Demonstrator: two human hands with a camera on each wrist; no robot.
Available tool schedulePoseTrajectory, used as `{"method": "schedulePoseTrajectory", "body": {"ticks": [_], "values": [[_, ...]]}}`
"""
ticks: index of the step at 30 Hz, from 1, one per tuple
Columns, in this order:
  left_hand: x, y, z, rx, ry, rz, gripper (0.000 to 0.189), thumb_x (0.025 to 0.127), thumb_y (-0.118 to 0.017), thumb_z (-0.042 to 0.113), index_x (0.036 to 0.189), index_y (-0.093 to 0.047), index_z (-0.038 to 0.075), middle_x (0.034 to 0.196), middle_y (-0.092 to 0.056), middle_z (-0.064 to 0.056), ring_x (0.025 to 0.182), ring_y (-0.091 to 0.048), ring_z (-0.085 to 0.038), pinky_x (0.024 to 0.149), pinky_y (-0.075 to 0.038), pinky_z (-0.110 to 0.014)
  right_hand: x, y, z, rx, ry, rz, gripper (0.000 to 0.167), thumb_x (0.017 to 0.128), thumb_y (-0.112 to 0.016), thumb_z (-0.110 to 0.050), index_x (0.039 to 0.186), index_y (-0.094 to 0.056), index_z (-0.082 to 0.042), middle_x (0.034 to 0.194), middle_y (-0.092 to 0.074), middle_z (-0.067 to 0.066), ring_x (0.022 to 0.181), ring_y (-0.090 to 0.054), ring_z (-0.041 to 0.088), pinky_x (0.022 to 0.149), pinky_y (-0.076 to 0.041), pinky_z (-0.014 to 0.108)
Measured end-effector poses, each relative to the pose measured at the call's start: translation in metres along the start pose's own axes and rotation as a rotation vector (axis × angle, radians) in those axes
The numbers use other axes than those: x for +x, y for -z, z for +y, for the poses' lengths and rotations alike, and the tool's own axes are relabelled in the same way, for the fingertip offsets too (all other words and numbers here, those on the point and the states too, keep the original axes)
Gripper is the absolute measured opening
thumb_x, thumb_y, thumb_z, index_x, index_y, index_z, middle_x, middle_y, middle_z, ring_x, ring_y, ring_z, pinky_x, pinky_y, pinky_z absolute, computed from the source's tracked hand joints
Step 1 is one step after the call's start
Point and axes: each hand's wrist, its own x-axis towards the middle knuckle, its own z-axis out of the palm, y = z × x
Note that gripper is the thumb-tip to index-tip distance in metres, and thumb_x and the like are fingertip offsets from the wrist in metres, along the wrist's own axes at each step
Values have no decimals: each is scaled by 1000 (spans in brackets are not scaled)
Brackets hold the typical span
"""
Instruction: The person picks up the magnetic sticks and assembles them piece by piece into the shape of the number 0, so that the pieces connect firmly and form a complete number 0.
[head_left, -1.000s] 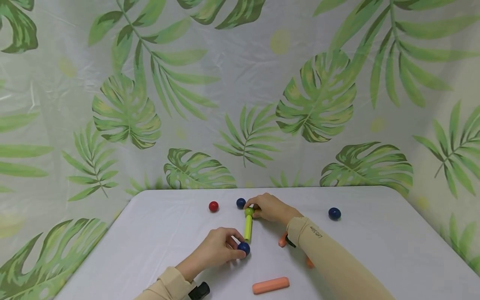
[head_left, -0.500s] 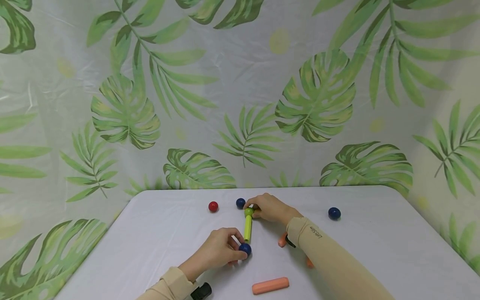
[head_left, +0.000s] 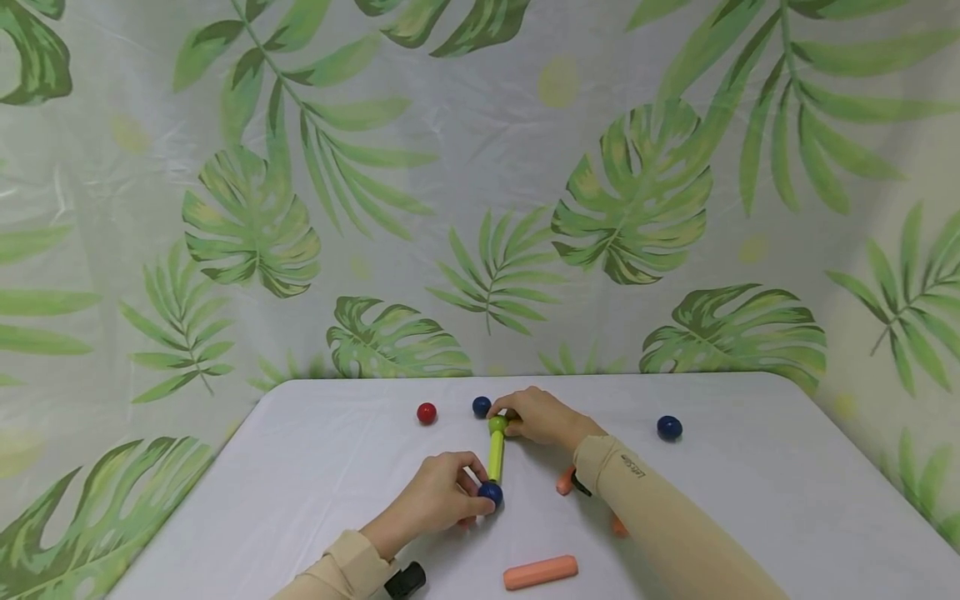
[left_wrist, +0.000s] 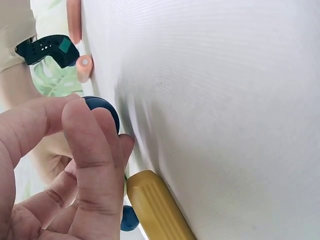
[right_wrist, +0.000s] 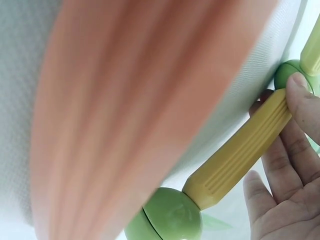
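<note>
In the head view my left hand [head_left: 438,493] pinches a blue ball [head_left: 491,495] between thumb and fingers. The ball is at the near end of a yellow-green rod [head_left: 496,456], apparently touching it. At that rod's far end, my right hand [head_left: 542,415] pinches a green ball [head_left: 498,424]. The right wrist view shows this thumb [right_wrist: 302,102] over the green ball, with a mustard rod [right_wrist: 240,145] running to a second green ball [right_wrist: 170,215]. In the left wrist view, fingers cover part of the blue ball [left_wrist: 104,109]; a mustard-looking rod [left_wrist: 157,205] is close by.
A red ball [head_left: 427,413] and another blue ball [head_left: 482,407] are at the back of the white table [head_left: 337,433]. One more blue ball [head_left: 669,427] sits on the right. A salmon rod [head_left: 541,572] lies in front; others are partly hidden under my right arm.
My left hand has shifted slightly right and then a little away from me, bringing the blue ball up to the rod's near end. The right hand stays at the green ball.
</note>
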Motion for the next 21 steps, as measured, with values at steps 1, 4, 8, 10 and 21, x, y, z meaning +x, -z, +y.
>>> {"method": "schedulePoseTrajectory", "body": {"ticks": [1,4,8,10,21], "values": [[0,0,0,2,-3,1,24,86,-88,9,99,-68,9,75,-68,-1,53,-63,-11,51,-53,-26,0,0,0,-1,-3,0,31,97,-78,-6,127,-77,-13,110,-80,7,100,-73,19,90,-60,39],[2,0,0,20,-29,8,17,88,-85,6,93,-69,8,71,-68,0,53,-62,-10,51,-50,-24,-1,0,0,0,-15,0,31,97,-78,-6,128,-77,-14,110,-80,7,99,-72,18,89,-59,38],[3,0,0,46,-73,22,15,90,-81,2,85,-69,8,66,-66,0,52,-61,-8,50,-46,-23,-1,0,-1,-2,-17,-1,31,97,-78,-6,127,-77,-14,109,-80,7,98,-73,17,88,-59,37],[4,0,1,51,-79,26,14,90,-82,3,87,-69,8,68,-66,1,52,-61,-8,51,-47,-23,-1,0,-1,-3,-14,1,31,97,-78,-6,127,-78,-14,109,-80,7,98,-72,17,88,-59,37],[7,-7,6,67,-81,2,28,91,-85,12,112,-66,11,84,-72,-1,53,-64,-11,50,-50,-24,-1,0,0,10,-2,9,29,98,-78,-6,125,-78,-14,107,-80,7,94,-70,14,88,-59,37]]}}
